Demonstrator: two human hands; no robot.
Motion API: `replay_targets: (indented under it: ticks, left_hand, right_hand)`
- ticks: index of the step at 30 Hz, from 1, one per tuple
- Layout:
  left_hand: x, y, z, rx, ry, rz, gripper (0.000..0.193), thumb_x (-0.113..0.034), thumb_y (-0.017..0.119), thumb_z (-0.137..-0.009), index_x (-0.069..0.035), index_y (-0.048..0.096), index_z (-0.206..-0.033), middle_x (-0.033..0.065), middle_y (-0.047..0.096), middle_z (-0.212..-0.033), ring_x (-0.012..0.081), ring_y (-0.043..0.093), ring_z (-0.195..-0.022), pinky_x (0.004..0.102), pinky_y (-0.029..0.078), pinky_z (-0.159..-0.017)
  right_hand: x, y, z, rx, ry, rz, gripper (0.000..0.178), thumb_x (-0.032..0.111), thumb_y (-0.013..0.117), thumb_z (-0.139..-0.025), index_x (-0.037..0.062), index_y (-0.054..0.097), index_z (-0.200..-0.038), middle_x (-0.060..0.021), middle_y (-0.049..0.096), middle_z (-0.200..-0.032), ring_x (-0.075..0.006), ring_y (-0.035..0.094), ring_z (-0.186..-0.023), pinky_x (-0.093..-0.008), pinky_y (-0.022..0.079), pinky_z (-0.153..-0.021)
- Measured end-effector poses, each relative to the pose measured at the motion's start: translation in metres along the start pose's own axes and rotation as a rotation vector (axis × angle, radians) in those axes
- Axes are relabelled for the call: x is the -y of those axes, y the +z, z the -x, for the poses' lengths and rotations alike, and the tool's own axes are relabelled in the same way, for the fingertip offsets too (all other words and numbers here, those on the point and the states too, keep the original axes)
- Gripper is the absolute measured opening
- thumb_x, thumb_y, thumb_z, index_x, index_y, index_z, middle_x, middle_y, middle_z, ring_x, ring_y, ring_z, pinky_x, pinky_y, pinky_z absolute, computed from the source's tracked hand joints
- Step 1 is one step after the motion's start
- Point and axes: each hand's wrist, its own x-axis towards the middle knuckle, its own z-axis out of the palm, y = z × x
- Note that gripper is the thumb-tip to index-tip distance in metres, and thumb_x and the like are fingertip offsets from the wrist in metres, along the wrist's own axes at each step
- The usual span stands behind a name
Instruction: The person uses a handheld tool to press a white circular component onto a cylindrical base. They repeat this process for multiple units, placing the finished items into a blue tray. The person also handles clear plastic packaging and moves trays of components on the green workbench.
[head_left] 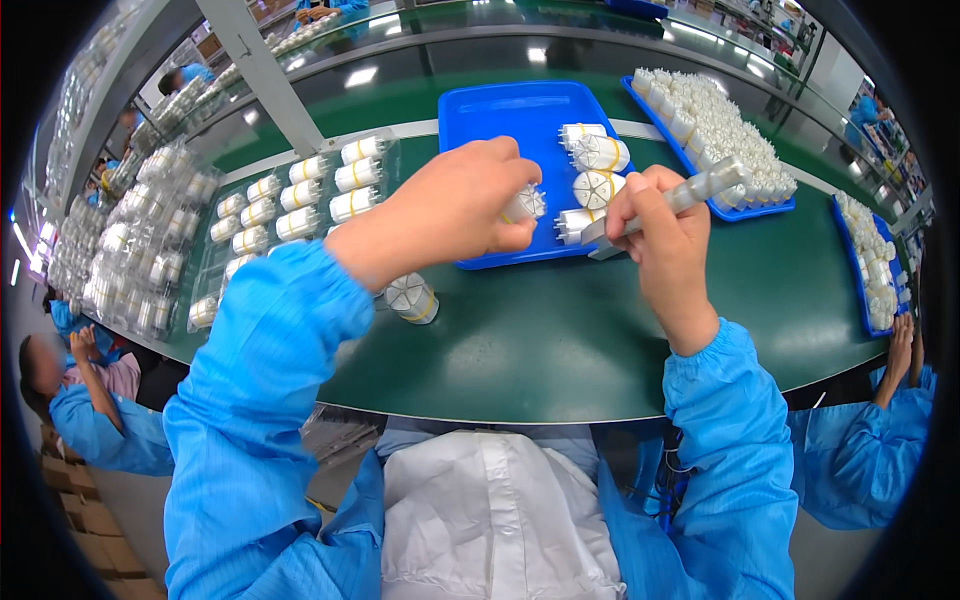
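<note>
My left hand (pixel 450 203) is closed around a white cylindrical part (pixel 523 206), whose end with metal pins faces right. It hovers over the near left side of a blue tray (pixel 480 110). In my right hand (pixel 660 240) is a flat-bladed hand tool (pixel 712 182) with a thick, pale wrapped handle. Its blade points left, close to a white cylinder (pixel 574 224) lying in the tray. Several such cylinders with yellow bands lie along the tray's right side, one (pixel 597 188) showing its segmented end. Another cylinder (pixel 412 298) rests on the green table below my left wrist.
Clear plastic blister trays (pixel 290 200) with rows of cylinders lie at left, beside a tall stack of filled ones (pixel 130 240). A full blue tray (pixel 690 130) stands at back right, another (pixel 868 262) farther right. Co-workers sit on both sides; a metal post (pixel 260 75) rises behind.
</note>
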Motion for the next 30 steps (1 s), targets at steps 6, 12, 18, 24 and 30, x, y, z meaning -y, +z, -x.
replay_targets:
  ticks: [6,12,18,24,30]
  left_hand:
    - [-0.049,0.045,0.055,-0.164,-0.095,0.365,0.042,-0.013,0.079,-0.073,-0.004,0.06,-0.11,0.0088,0.059,-0.097,0.022,0.06,-0.081,0.0315,0.051,-0.069]
    - [-0.055,0.071,0.066,-0.217,-0.124,0.428,0.048,-0.011,0.08,-0.072,-0.003,0.058,-0.114,0.0102,0.062,-0.102,0.0248,0.061,-0.085,0.0342,0.051,-0.075]
    - [-0.058,0.07,0.067,-0.242,-0.13,0.447,0.051,-0.012,0.081,-0.072,-0.002,0.058,-0.117,0.0116,0.062,-0.104,0.0266,0.06,-0.09,0.0354,0.05,-0.079]
    - [-0.06,0.073,0.066,-0.227,-0.184,0.465,0.052,-0.016,0.084,-0.073,-0.003,0.058,-0.116,0.0116,0.059,-0.103,0.0256,0.059,-0.086,0.0356,0.049,-0.074]
    - [-0.063,0.075,0.068,-0.237,-0.218,0.413,0.051,-0.02,0.087,-0.072,-0.004,0.059,-0.111,0.0094,0.055,-0.094,0.0223,0.056,-0.077,0.0328,0.048,-0.063]
  right_hand:
    - [0.017,0.002,0.014,0.088,-0.04,0.026,0.027,0.015,0.055,-0.098,0.0062,0.053,-0.073,-0.0027,0.058,-0.064,-0.0082,0.051,-0.056,-0.0253,0.044,-0.052]
    - [0.002,0.005,0.022,0.149,0.046,0.078,0.029,0.012,0.06,-0.095,0.0062,0.053,-0.068,-0.0004,0.058,-0.063,-0.0071,0.052,-0.057,-0.0259,0.043,-0.053]
    - [-0.006,0.013,0.027,0.174,0.03,0.119,0.028,0.01,0.062,-0.094,0.007,0.053,-0.067,0.0022,0.056,-0.062,-0.0041,0.049,-0.058,-0.0236,0.038,-0.051]
    - [-0.016,0.012,0.03,0.214,-0.022,0.174,0.028,0.009,0.062,-0.093,0.0069,0.052,-0.068,0.0032,0.054,-0.062,-0.0036,0.046,-0.058,-0.0243,0.036,-0.05]
    - [-0.013,0.016,0.032,0.196,0.055,0.145,0.028,0.01,0.062,-0.094,0.0072,0.052,-0.067,0.003,0.054,-0.062,-0.004,0.046,-0.057,-0.0243,0.036,-0.051]
